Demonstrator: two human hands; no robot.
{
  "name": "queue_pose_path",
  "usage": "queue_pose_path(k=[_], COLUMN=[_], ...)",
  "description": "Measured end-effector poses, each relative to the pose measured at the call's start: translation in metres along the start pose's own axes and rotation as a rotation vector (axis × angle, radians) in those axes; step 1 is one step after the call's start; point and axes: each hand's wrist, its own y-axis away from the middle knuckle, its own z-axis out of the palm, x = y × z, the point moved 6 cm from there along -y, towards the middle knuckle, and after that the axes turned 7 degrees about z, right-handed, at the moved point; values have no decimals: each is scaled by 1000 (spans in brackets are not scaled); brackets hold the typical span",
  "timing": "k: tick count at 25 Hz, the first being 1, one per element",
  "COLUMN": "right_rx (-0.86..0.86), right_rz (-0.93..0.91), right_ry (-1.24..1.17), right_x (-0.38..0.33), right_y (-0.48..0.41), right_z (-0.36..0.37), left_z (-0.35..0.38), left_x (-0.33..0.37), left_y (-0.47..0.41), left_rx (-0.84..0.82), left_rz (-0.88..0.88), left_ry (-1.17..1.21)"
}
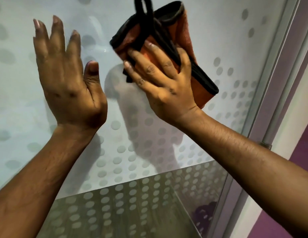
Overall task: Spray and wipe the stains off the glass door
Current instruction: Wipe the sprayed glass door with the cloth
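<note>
The glass door (210, 40) fills the view, pale and covered with rows of frosted dots. My right hand (160, 83) presses a folded orange cloth with black edging (186, 31) flat against the glass, upper middle; a black loop of the cloth sticks up at the top edge. My left hand (64, 74) is raised beside it on the left, fingers spread, palm toward the glass, holding nothing. I cannot tell if it touches the glass. No spray bottle is in view.
A metal door frame (278, 83) runs down the right side, with a purple wall (301, 152) beyond it. Through the lower glass shows a grey floor (115, 212). A faint reflection of a person lies in the middle of the pane.
</note>
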Motion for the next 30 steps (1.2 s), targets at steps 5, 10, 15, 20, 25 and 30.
queue_pose_path(k=[5, 10, 15, 20, 25, 30], right_rx=[-1, -7, 10, 37, 50, 52], right_rz=[390, 841, 1156, 1249, 1270, 1307], right_ry=[112, 160, 226, 241, 217, 179], right_x=[29, 76, 100, 99, 88, 49], right_y=[-5, 13, 59, 95, 121, 146], right_z=[7, 4, -8, -15, -18, -22], left_z=[-2, 1, -4, -3, -2, -1], left_x=[11, 9, 16, 16, 18, 20], left_y=[4, 3, 1, 3, 3, 2], left_rx=[13, -32, -32, -42, -59, -97], left_rz=[50, -4, 38, 52, 56, 51], left_ry=[-44, -106, -115, -113, -105, -128])
